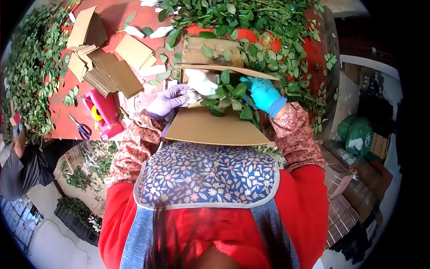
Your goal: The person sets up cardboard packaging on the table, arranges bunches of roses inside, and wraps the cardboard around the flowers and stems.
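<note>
In front of my apron stands a folded brown cardboard sheet (215, 127), its two panels spread apart. Between them lie flower heads in white net sleeves (202, 81) and green leafy stems (228, 98). My left hand (169, 102), in a purple glove, is closed at the left side, its fingertips against the white-sleeved flowers. On the right, my right hand (265, 95), in a blue glove, reaches between the panels with fingers bent around the leafy stems. Part of its grip is hidden by leaves and cardboard.
Stacked cardboard pieces (107, 71) lie at the left on the red table (62, 117), with a pink tape dispenser (104, 115) and scissors (81, 128) nearby. Heaped leafy stems (264, 22) cover the back. Another person's arm (19, 143) shows at far left.
</note>
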A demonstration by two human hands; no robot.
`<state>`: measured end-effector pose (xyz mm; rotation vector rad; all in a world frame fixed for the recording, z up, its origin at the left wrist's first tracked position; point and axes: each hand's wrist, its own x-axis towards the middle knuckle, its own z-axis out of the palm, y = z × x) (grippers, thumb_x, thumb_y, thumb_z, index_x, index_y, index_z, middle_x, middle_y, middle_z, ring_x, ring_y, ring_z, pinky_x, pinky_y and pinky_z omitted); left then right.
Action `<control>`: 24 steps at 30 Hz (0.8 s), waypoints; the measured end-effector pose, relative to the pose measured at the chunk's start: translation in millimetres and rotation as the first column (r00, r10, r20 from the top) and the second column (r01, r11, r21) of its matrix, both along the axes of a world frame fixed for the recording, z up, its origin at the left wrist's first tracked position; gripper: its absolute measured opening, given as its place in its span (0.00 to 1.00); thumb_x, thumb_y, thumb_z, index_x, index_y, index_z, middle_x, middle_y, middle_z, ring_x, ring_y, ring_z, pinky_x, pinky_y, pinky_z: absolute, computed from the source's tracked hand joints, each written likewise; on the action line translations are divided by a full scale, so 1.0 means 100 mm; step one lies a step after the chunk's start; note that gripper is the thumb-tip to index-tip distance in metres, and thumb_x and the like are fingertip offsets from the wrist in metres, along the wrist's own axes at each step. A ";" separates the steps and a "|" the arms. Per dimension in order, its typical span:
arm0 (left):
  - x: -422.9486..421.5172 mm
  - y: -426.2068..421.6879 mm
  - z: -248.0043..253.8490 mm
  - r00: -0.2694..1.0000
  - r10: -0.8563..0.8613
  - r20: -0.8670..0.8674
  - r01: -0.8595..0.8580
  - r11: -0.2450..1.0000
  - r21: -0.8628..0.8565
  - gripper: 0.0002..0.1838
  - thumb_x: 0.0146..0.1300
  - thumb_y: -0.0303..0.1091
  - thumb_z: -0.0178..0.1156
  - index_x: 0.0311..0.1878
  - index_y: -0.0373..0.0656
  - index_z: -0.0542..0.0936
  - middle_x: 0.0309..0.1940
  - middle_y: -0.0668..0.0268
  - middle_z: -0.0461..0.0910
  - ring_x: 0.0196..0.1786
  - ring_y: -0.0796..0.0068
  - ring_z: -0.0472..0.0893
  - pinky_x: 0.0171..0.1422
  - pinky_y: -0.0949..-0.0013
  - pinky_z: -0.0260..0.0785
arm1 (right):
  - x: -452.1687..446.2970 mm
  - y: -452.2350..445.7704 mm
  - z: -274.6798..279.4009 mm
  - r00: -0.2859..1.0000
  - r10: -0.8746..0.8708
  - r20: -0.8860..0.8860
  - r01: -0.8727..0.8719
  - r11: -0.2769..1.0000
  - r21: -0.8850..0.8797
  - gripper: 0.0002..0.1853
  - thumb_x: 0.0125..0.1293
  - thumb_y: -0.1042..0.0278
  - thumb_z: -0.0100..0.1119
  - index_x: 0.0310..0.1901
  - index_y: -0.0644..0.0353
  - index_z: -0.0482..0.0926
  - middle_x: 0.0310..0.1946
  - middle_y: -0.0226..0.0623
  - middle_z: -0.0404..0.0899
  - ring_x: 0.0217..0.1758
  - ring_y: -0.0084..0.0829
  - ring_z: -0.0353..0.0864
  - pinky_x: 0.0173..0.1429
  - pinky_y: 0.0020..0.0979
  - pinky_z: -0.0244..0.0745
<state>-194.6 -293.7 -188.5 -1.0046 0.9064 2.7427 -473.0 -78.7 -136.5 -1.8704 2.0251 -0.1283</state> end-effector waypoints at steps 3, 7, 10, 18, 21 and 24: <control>-0.05 0.00 -0.16 0.948 -0.277 -0.160 0.225 0.933 -0.279 0.19 0.69 0.25 0.61 0.61 0.38 0.75 0.51 0.68 0.80 0.53 0.77 0.78 0.60 0.69 0.72 | -0.08 -0.01 -0.03 0.993 -0.059 0.105 0.070 0.993 -0.098 0.19 0.60 0.68 0.60 0.54 0.56 0.79 0.42 0.49 0.82 0.43 0.51 0.82 0.46 0.47 0.78; -0.16 0.05 0.13 0.872 -0.489 0.028 0.408 0.693 -0.594 0.16 0.67 0.27 0.63 0.56 0.36 0.79 0.44 0.64 0.84 0.46 0.76 0.81 0.55 0.71 0.74 | 0.15 0.00 -0.14 0.999 -0.046 -0.005 0.045 0.988 -0.150 0.20 0.58 0.70 0.58 0.54 0.54 0.79 0.44 0.47 0.82 0.42 0.48 0.82 0.45 0.45 0.77; -0.19 0.11 -0.14 0.940 -0.165 -0.298 0.070 0.950 -0.305 0.21 0.64 0.24 0.64 0.60 0.34 0.75 0.46 0.62 0.83 0.45 0.75 0.81 0.54 0.71 0.74 | 0.41 -0.19 -0.06 0.997 0.010 0.076 -0.011 1.000 0.020 0.23 0.56 0.73 0.55 0.56 0.50 0.79 0.40 0.43 0.80 0.39 0.46 0.82 0.43 0.45 0.76; -0.36 -0.04 0.14 0.939 -0.344 0.005 0.334 0.910 -0.245 0.38 0.56 0.27 0.71 0.69 0.31 0.67 0.41 0.64 0.84 0.40 0.77 0.83 0.47 0.74 0.77 | 0.40 -0.22 -0.12 0.976 0.057 0.211 -0.039 0.995 -0.088 0.24 0.57 0.71 0.58 0.58 0.53 0.78 0.37 0.42 0.81 0.36 0.47 0.82 0.40 0.46 0.76; -0.33 0.06 -0.02 0.970 -0.195 -0.143 0.125 0.912 -0.390 0.24 0.58 0.25 0.69 0.58 0.33 0.77 0.42 0.63 0.85 0.41 0.77 0.83 0.48 0.73 0.78 | 0.28 -0.18 -0.05 0.978 0.042 0.203 0.001 0.979 -0.206 0.23 0.56 0.70 0.60 0.57 0.54 0.78 0.39 0.43 0.82 0.40 0.47 0.82 0.43 0.46 0.77; -0.23 0.11 -0.11 0.995 0.006 -0.103 -0.046 0.921 -0.386 0.12 0.63 0.19 0.61 0.50 0.35 0.81 0.42 0.64 0.85 0.45 0.76 0.83 0.52 0.70 0.77 | 0.15 -0.05 0.10 1.000 -0.022 -0.001 0.022 0.988 -0.152 0.18 0.59 0.65 0.61 0.51 0.56 0.80 0.41 0.43 0.82 0.43 0.46 0.82 0.45 0.45 0.77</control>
